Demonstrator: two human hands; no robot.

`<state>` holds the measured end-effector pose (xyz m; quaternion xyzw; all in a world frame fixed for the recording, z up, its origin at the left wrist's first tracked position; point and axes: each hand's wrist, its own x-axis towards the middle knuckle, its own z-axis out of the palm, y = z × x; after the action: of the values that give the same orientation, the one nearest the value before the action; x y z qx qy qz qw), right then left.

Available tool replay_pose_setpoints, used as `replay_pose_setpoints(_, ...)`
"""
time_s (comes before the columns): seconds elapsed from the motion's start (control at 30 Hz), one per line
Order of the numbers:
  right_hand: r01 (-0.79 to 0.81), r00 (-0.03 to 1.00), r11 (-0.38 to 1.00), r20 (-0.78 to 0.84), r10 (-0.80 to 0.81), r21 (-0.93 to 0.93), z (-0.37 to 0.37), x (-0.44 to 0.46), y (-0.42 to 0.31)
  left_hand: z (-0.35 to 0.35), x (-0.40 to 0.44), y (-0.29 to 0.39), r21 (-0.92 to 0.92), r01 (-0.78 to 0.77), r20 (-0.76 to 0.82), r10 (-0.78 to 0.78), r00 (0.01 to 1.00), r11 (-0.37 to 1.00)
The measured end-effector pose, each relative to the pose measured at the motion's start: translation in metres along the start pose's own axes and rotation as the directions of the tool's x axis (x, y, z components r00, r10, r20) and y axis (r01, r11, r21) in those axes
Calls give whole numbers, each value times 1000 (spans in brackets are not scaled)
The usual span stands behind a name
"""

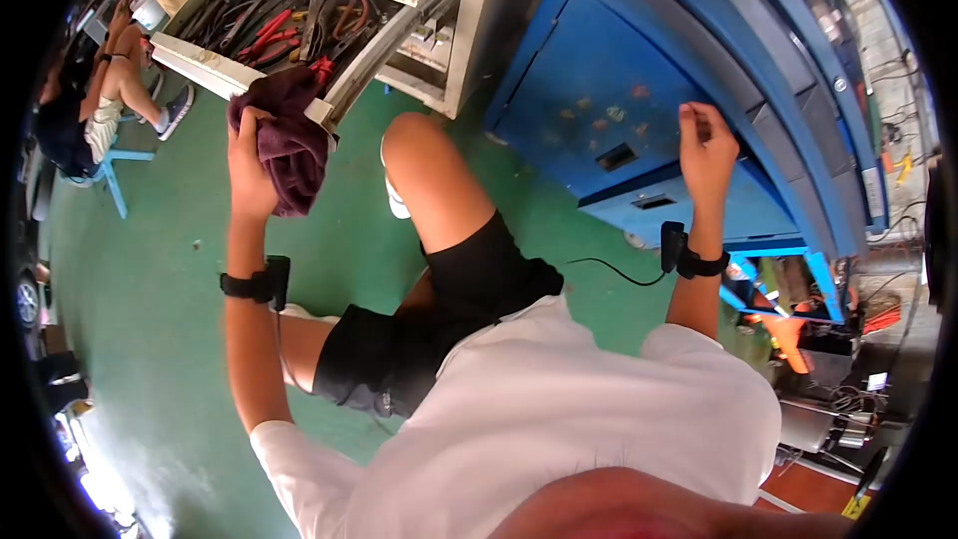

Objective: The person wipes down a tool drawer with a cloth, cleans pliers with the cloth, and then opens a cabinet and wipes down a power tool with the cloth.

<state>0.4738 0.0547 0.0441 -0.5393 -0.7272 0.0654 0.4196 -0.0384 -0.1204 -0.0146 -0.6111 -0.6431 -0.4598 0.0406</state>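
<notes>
Maroon cloth [294, 155] sat bunched in the left hand [249, 165], gathered in thick folds on the inner side of the palm, with the thumb pressed over its upper left part and the rest of the bundle spilling right of the fingers and hanging below them. That hand was closed on the fabric, though the folds hid most of its fingertips. The cloth's upper part overlapped the front corner of a pulled-out, chipped white drawer [205, 68]; how firmly it pressed there could not be told. Inside the drawer, just beyond the cloth, lay a jumble of hand tools, among them red-handled pliers [267, 32]. Well apart from the cloth, the right hand [711, 150] was raised in front of a blue cabinet [609, 70], its fingers curled loosely inward; whether they enclosed anything could not be told, nor whether they touched the metal. A black wristband [249, 286] circled each forearm near the wrist. Beneath, the green floor [160, 279] spread around the person's bent knees, and at far left another person [70, 120] sat on a light-blue stool [120, 154].
</notes>
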Motion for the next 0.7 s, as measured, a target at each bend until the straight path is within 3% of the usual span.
replay_pose_setpoints(0.03,-87,996,996,-13,87,-33,0,-7,12,2,2,1,25,-12,36,11,999,1000)
replay_pose_setpoints(0.1,-211,977,977,-32,210,-43,1,-20,40,8,2,0,44,141,1,-141,990,989)
replay_pose_setpoints(0.17,-328,945,936,36,326,132,4,-29,62,5,7,-4,162,96,33,-102,994,982)
replay_pose_setpoints(0.27,-349,936,937,-45,350,15,-6,-44,42,5,10,-1,243,126,46,-142,989,962)
replay_pose_setpoints(0.43,-347,937,910,-121,327,-227,-34,-70,42,10,14,-2,200,13,51,-24,998,980)
replay_pose_setpoints(0.5,-433,900,821,-231,370,-372,-44,-81,40,10,14,-5,228,6,49,-17,999,974)
replay_pose_setpoints(0.7,-328,944,819,-130,304,-471,-43,-89,48,32,28,-21,166,-11,12,9,1000,986)
